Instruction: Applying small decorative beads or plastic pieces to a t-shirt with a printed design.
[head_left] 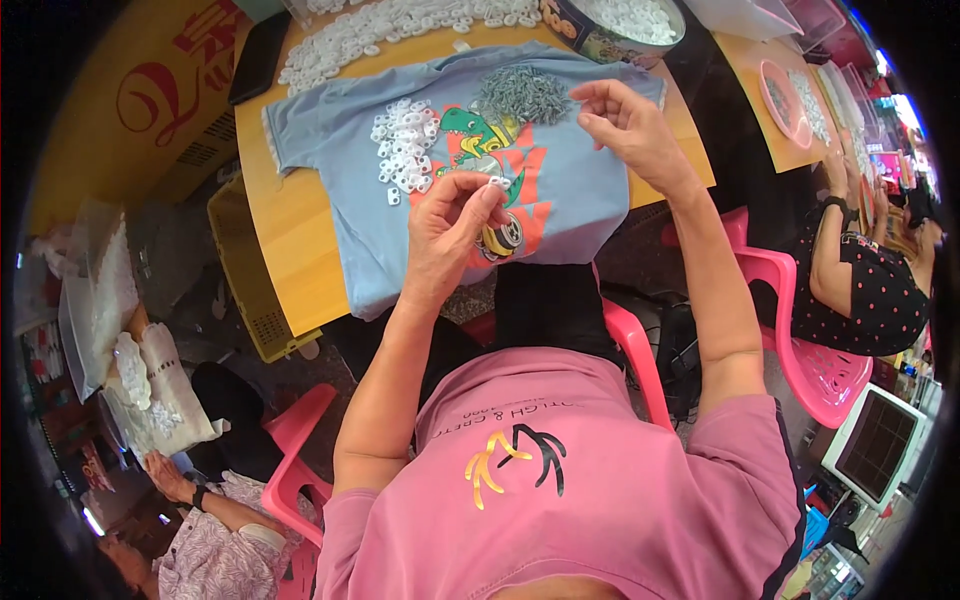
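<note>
My left hand (pixel 452 228) pinches a small white plastic piece (pixel 499 183) between thumb and fingertips, over the printed front of a light blue T-shirt (pixel 365 225) spread on the table. To the right, my right hand (pixel 632 130) is raised with thumb and forefinger apart; nothing shows between them. Just left of that hand lies a heap of tiny grey-green pieces (pixel 524 95), too small to make out singly. A pile of white plastic pieces with holes (pixel 404 145) lies on the shirt, beyond my left hand.
More white pieces (pixel 400 42) cover the table's far side, beside a round tin (pixel 640 45) filled with white bits. A black phone (pixel 259 58) lies at the far left of the wooden table (pixel 290 285). A yellow crate (pixel 250 285) stands below. People sit on both sides on pink chairs (pixel 770 265).
</note>
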